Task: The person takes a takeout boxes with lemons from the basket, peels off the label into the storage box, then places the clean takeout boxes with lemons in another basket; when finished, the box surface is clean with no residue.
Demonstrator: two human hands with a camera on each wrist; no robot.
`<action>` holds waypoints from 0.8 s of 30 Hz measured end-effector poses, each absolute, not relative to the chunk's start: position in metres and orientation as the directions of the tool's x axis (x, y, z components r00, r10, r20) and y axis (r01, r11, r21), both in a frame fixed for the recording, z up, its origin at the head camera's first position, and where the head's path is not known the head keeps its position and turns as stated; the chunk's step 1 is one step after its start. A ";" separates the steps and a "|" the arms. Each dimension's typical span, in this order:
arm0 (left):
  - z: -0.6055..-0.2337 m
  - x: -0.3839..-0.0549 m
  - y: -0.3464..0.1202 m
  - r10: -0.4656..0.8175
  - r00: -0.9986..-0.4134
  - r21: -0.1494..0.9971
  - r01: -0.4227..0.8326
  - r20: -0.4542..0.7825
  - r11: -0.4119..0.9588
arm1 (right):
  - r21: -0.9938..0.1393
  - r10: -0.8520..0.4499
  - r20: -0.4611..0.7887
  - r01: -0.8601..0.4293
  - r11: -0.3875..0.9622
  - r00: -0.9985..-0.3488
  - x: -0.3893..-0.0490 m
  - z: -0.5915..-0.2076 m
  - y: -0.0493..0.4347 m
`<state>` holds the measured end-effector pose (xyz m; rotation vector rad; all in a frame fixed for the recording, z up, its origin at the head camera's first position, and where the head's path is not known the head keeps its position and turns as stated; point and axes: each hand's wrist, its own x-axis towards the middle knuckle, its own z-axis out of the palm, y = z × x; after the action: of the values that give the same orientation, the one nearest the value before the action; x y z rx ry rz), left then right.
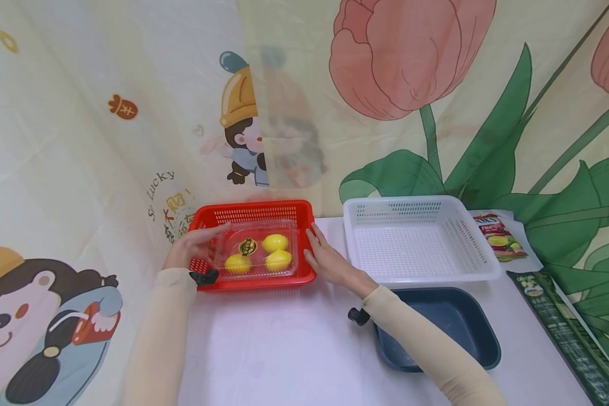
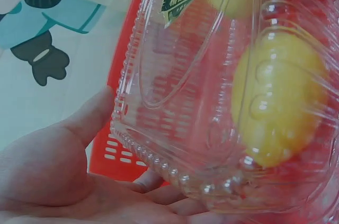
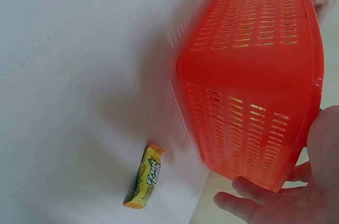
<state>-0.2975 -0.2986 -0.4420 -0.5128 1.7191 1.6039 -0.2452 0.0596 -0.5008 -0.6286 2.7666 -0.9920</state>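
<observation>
Head view: left hand (image 1: 190, 248) and right hand (image 1: 331, 261), both wide, flank red basket (image 1: 264, 283), three lemons (image 1: 275, 243) showing through clear box (image 1: 256, 259)

the box (image 1: 243, 228) is clear plastic with a beaded rim, set within the basket's outline, its dark-and-gold sticker (image 1: 248, 246) facing up. three plump yellow lemons (image 1: 275, 243) show through the plastic: two at its right, one nearer the front left. the basket (image 3: 243, 70) is bright red, smooth-rimmed, its walls pierced by rows of slots, standing upright on the bench (image 1: 264, 344).
</observation>
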 end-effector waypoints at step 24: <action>-0.453 -0.297 -0.298 0.217 -0.704 0.731 -0.676 -0.677 0.087 | -0.651 -0.432 0.014 -0.336 0.681 -0.902 -0.246 -0.500 0.060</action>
<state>-0.2974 -0.2981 -0.4535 -0.4575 1.6977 1.6955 -0.2461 0.0599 -0.5002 -0.6316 2.7495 -1.0215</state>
